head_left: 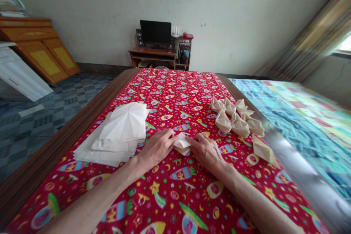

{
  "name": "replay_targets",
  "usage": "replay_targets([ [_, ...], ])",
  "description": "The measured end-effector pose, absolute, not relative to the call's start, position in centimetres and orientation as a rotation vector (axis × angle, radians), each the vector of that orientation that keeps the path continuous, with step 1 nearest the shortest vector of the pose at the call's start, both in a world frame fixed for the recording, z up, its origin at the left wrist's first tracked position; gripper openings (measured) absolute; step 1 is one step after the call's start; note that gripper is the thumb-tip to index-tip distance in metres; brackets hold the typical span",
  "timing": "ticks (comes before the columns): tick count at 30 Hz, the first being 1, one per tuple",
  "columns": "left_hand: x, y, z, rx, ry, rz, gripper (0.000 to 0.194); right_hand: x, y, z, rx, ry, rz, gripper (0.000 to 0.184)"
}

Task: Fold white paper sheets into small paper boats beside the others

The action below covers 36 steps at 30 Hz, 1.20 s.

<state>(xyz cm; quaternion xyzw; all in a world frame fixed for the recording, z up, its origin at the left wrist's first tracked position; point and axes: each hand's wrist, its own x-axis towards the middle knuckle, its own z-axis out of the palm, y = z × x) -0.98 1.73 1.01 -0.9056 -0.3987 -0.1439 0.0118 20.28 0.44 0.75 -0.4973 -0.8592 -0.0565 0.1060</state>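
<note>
A small folded piece of white paper [182, 144] lies low over the red patterned tablecloth, between my two hands. My left hand [160, 143] grips its left edge with curled fingers. On the opposite edge, my right hand [205, 148] pinches it with fingers bent and the index finger reaching along the paper. Left of my hands rests a stack of creased white paper sheets [123, 124], the top one marked with star-like folds. To the right stand several stacked folded paper pieces [230, 115] with pointed ends. Nearer me, a single folded paper piece [264, 150] lies by the cloth's edge.
The red tablecloth [175, 91] covers a long table with brown side edges [90, 117]. A bed [296, 117] adjoins on the right. Beyond the far end stands a desk [153, 52] with a monitor [155, 32]. A wooden cabinet [44, 55] is at the left.
</note>
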Motion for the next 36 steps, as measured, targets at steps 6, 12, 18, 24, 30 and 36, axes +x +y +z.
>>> replay_targets([
  [6,-1.3,1.6,0.6,-2.852,-1.201,-0.427,0.019,20.5,0.5,0.6,-1.451,-2.535,-0.153,0.027],
  [12,-1.1,1.5,1.5,-2.841,-1.135,-0.299,0.020,20.9,0.3,0.7,-1.394,-2.578,-0.170,0.030],
  [18,-1.1,1.0,0.7,-2.964,-1.058,-0.491,0.020,20.9,0.2,0.7,-1.371,-2.569,-0.164,0.026],
  [24,-1.3,0.8,0.3,-2.957,-1.009,-0.594,0.022,20.8,0.3,0.8,-1.362,-2.573,-0.154,0.025],
  [30,-1.7,0.7,-0.4,-2.844,-1.166,-0.840,0.022,20.9,-0.1,0.8,-1.192,-2.588,-0.274,0.027],
  [36,-1.7,0.8,-1.1,-2.867,-1.190,-0.868,0.020,21.1,-0.1,0.7,-1.012,-2.560,-0.075,0.024],
])
